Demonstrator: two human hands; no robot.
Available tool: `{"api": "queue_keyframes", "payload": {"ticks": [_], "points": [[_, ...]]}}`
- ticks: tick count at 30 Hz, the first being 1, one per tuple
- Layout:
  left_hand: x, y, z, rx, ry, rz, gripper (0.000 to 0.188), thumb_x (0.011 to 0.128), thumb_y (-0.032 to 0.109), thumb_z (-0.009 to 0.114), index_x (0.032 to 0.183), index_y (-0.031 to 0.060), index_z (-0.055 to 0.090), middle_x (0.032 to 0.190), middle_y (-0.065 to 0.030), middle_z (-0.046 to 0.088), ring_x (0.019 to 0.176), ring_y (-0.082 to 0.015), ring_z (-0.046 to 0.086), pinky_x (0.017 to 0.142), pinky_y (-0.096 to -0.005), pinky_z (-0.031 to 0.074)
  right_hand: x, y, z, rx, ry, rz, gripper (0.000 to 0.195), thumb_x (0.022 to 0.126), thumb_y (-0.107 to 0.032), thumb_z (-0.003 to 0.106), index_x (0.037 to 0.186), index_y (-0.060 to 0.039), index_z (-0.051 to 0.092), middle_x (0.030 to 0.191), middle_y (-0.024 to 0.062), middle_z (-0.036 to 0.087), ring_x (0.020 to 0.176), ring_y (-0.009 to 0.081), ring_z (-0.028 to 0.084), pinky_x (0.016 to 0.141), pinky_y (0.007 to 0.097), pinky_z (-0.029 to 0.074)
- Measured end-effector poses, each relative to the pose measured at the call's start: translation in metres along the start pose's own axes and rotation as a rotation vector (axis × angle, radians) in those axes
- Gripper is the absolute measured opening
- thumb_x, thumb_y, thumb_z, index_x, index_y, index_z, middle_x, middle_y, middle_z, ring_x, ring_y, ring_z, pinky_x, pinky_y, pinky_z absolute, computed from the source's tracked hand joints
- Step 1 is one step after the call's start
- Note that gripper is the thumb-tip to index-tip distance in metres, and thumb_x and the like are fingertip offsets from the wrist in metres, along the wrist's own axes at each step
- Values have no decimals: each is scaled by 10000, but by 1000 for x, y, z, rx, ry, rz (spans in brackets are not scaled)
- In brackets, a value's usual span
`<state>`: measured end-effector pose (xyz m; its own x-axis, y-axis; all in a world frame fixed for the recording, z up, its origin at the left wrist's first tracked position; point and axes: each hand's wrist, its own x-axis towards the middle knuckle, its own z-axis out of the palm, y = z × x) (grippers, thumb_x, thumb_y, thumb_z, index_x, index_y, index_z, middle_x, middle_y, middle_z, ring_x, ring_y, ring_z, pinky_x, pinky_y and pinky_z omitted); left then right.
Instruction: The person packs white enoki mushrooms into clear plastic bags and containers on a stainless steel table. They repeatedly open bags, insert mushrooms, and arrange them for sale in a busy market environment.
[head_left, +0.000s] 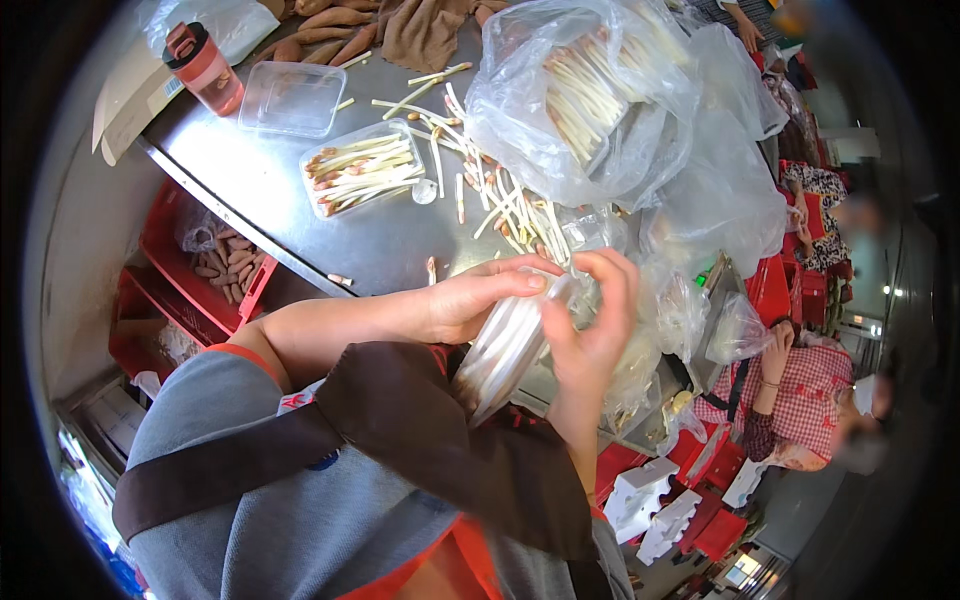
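Note:
My left hand (487, 289) grips a clear plastic container (506, 345) of pale shoots close to my chest, its thumb on the near rim. At the container's other side, my right hand (592, 322) has thumb and fingers curled by its upper corner; whether they pinch the edge I cannot tell. Another open plastic tray (364, 169) filled with pale, pink-tipped shoots sits on the metal table (300, 232). Loose shoots (517, 214) are scattered beyond my hands. An unfilled clear tray (291, 99) lies farther up.
A large clear plastic bag (585, 105) holds packed shoots. A pink bottle (204, 71) stands at the upper left near brown tubers (330, 34) and a brown cloth (424, 34). Red crates (195, 262) are below the table edge. A person in a checked apron (806, 375) is at right.

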<state>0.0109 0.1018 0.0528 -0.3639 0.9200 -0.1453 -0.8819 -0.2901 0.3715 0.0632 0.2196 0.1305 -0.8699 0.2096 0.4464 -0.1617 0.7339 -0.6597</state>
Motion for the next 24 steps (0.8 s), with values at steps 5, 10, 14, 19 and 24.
{"api": "queue_keyframes", "payload": {"ticks": [5, 10, 14, 19, 24], "points": [[-1, -2, -2, 21, -17, 19, 443, 815, 250, 629, 1200, 86, 483, 1137, -41, 531, 1065, -129, 491, 941, -304, 380, -9, 21, 18, 371, -11, 149, 224, 658, -41, 676, 754, -33, 473, 830, 65, 439, 769, 167, 453, 707, 267, 381], [-1, -8, -11, 36, -57, 74, 462, 773, 270, 680, 1162, 79, 520, 1109, -39, 548, 1063, -126, 485, 948, -289, 349, -14, 17, 24, 626, 25, 202, 203, 679, 22, 647, 740, -40, 464, 831, 36, 436, 761, 121, 427, 698, 253, 363], [-2, -14, -16, 45, -52, 75, 445, 767, 257, 687, 1142, 70, 538, 1101, -35, 551, 1071, -127, 477, 946, -292, 347, -20, 20, 22, 695, -30, 221, 191, 705, 23, 643, 741, -44, 467, 838, 34, 434, 774, 115, 428, 733, 248, 354], [-5, -14, -13, 63, -59, 49, 456, 791, 245, 667, 1181, 69, 509, 1120, -32, 540, 1096, -128, 458, 952, -294, 341, -27, 27, 18, 752, -38, 233, 188, 731, -3, 649, 746, -47, 466, 848, 32, 437, 780, 113, 429, 905, 292, 333], [-3, -17, -4, -66, -44, -8, 438, 835, 250, 626, 1210, 75, 482, 1122, -34, 535, 1102, -124, 455, 955, -291, 330, -24, 21, 17, 612, 7, 267, 167, 748, -22, 637, 744, -36, 471, 829, 35, 435, 776, 123, 429, 900, 305, 345]]}}
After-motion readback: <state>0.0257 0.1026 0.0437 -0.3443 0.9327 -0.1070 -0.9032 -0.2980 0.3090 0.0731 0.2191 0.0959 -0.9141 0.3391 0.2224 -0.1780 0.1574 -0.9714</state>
